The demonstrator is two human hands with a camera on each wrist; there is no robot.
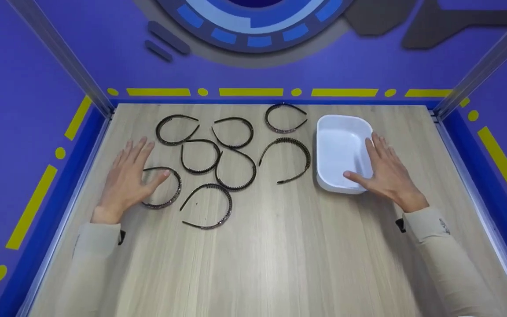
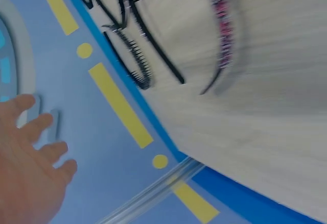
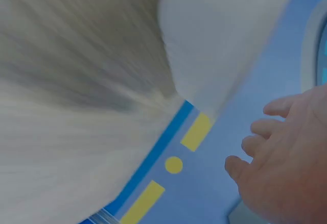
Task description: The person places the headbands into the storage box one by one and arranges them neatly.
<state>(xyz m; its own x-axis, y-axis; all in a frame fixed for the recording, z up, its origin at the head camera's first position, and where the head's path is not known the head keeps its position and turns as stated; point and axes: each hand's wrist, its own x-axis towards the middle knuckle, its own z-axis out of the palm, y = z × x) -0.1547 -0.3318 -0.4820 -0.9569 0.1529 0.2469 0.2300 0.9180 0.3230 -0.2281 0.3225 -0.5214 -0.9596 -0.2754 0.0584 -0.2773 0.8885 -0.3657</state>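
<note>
My left hand (image 1: 126, 178) is spread with fingers straight, and it overlaps the leftmost headband (image 1: 180, 186) in the head view, hiding its left side. A headband with pink and clear stones (image 2: 224, 27) shows in the left wrist view, away from the left hand's fingers (image 2: 38, 127). At the white plastic tub (image 1: 339, 149), my right hand (image 1: 390, 176) overlaps the right rim, its fingers extended and thumb over the inside. The tub's outer wall (image 3: 209, 35) fills the top of the right wrist view. Neither hand grips anything.
Several dark headbands lie loosely between the hands, including a toothed one (image 1: 309, 158) beside the tub, a sparkly one (image 1: 282, 131) at the back and another (image 1: 230, 207) nearest the front. Blue panels (image 1: 253, 77) border the wooden table (image 1: 271, 264) at the back and sides.
</note>
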